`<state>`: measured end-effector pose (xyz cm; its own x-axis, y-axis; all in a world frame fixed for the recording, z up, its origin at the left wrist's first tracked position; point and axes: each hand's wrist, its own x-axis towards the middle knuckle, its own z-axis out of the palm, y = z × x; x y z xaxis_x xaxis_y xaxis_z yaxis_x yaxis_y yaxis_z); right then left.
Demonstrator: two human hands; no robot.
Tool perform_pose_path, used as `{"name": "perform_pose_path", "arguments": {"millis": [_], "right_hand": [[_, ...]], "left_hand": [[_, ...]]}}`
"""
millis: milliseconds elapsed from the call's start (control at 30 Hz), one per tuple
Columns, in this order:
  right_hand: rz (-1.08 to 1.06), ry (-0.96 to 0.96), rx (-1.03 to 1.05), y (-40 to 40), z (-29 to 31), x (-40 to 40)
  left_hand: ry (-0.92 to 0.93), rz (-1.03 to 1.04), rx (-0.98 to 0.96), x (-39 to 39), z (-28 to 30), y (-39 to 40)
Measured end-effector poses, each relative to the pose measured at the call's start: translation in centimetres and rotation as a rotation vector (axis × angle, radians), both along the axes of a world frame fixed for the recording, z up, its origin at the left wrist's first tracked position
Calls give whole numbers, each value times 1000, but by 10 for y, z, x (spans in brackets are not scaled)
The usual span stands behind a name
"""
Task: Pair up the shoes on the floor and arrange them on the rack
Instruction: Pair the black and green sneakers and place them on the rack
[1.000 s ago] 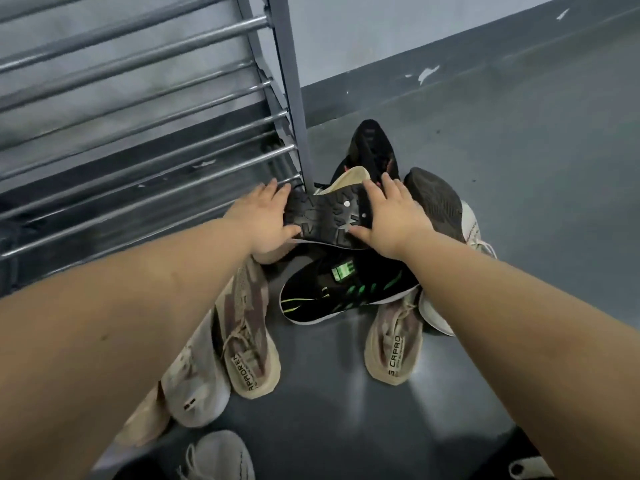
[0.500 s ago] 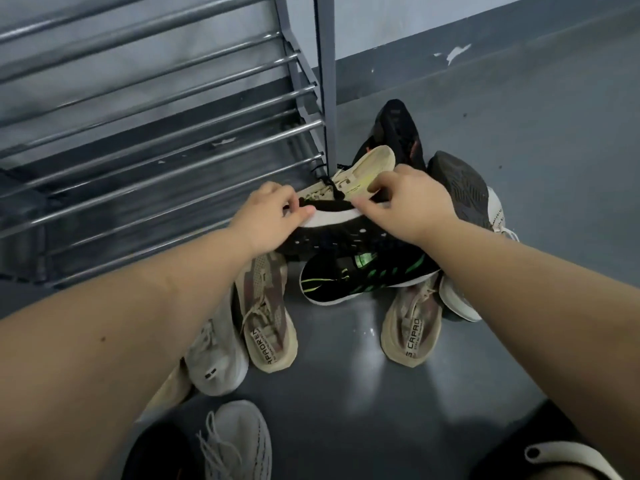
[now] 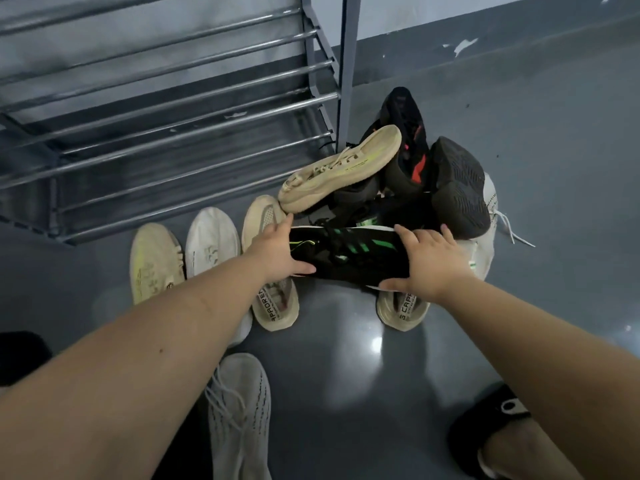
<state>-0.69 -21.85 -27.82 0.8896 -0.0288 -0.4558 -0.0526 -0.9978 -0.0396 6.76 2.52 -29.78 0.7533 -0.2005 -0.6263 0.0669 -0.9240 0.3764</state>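
Both my hands hold a black shoe with green stripes over the floor, its mate not yet found.

My left hand (image 3: 277, 252) cups the toe, fingers curled round it; my right hand (image 3: 427, 259) grips the heel, fingers spread. The black shoe (image 3: 349, 252) lies crosswise above the beige pairs (image 3: 273, 306). Next, I judge, I must find its mate: beyond, a tan shoe (image 3: 341, 168) tops the tangled pile (image 3: 457, 188) beside the rack (image 3: 180, 109), its rails bare.
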Motion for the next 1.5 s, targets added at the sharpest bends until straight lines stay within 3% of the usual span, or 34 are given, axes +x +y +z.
{"name": "perform_pose_path", "arguments": {"millis": [167, 433, 800, 967, 1167, 1300, 1400, 1500], "right_hand": [[-382, -94, 376, -4, -13, 6], [-517, -162, 578, 8, -16, 13], [-253, 11, 450, 83, 36, -14], [-453, -57, 217, 119, 45, -76], [-899, -228, 614, 163, 35, -151], [-1283, 161, 992, 194, 40, -190], [-1232, 322, 1275, 214, 52, -204], [-1123, 307, 1330, 223, 60, -206]], "left_hand": [[-37, 39, -42, 5, 1, 2], [-38, 116, -161, -13, -2, 27], [73, 509, -366, -127, 22, 104], [77, 640, -462, -185, 35, 104], [97, 774, -512, -244, 34, 112], [86, 941, -557, -265, 39, 110], [74, 1023, -578, -271, 43, 106], [93, 1063, -607, -277, 44, 105]]}}
